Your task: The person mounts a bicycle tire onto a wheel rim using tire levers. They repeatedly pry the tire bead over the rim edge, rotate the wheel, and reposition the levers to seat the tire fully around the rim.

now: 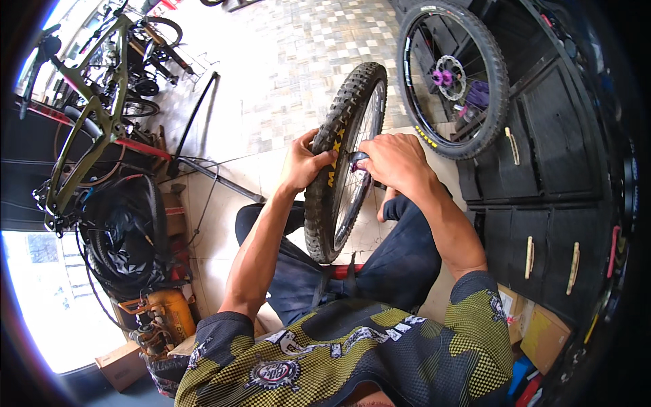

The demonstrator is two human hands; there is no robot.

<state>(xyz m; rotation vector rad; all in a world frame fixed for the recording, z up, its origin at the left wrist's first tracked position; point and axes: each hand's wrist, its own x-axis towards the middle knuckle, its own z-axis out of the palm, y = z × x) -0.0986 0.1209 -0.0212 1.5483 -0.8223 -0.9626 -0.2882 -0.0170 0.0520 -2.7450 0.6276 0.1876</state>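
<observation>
A bicycle wheel with a knobby black tire and yellow lettering stands upright, tilted slightly, between my knees. My left hand is closed on the tire's left side, with the thumb pressed on the sidewall and the fingers partly hidden behind the tread. On the wheel's spoked side, my right hand is closed around a small dark piece with a purplish patch, close to the rim. Its kind cannot be made out, as the fingers cover much of it.
Another wheel with a brake disc and purple hub leans against black cabinets at the right. An olive bike frame hangs at the left above a bagged wheel. A yellow machine and cardboard boxes stand lower left.
</observation>
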